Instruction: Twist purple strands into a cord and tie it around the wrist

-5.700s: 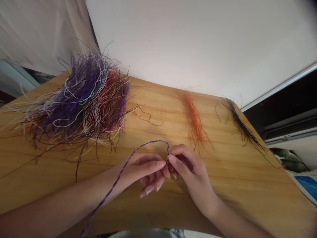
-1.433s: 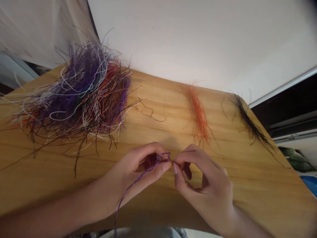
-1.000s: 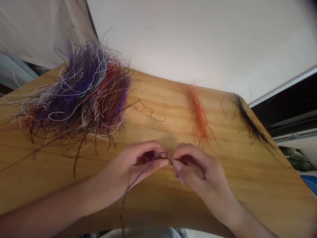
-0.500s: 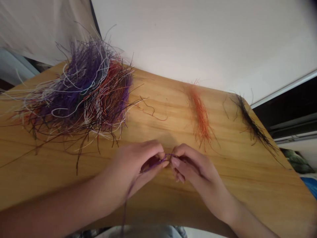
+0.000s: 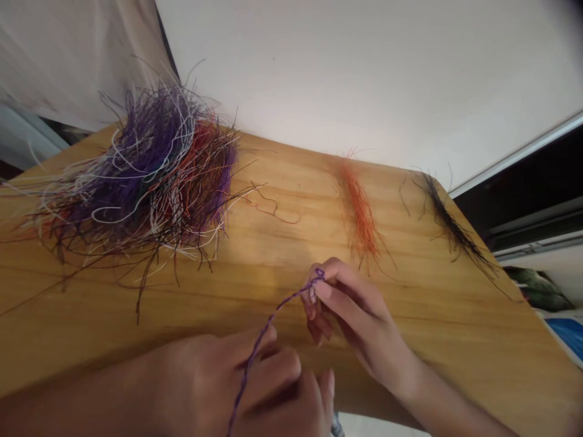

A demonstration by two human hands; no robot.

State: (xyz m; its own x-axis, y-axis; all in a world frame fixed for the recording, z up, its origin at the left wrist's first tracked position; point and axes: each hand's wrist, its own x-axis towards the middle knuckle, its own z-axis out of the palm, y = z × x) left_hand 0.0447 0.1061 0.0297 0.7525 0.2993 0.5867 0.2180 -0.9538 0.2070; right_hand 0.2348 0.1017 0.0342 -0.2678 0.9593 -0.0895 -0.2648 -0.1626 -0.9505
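Observation:
A twisted purple string (image 5: 260, 338) has a small loop at its upper end. My right hand (image 5: 353, 309) pinches it just below that loop, between thumb and forefinger, over the table. From there the string slopes down and left, crossing in front of my left hand (image 5: 255, 379) and leaving the view at the bottom. My left hand is lower and nearer me, its back up and its fingers curled in. What those fingers hold, if anything, is hidden.
On the wooden table (image 5: 277, 243), a large tangled heap of purple, white, red and dark strands (image 5: 159, 170) lies at left. An orange bundle (image 5: 361, 212) and a black bundle (image 5: 449, 218) lie at right. Behind stands a white wall (image 5: 346, 79).
My left hand has let go of the string's end beside my right fingertips and moved down toward me. A small loop now shows above my right fingers. The view has shifted slightly.

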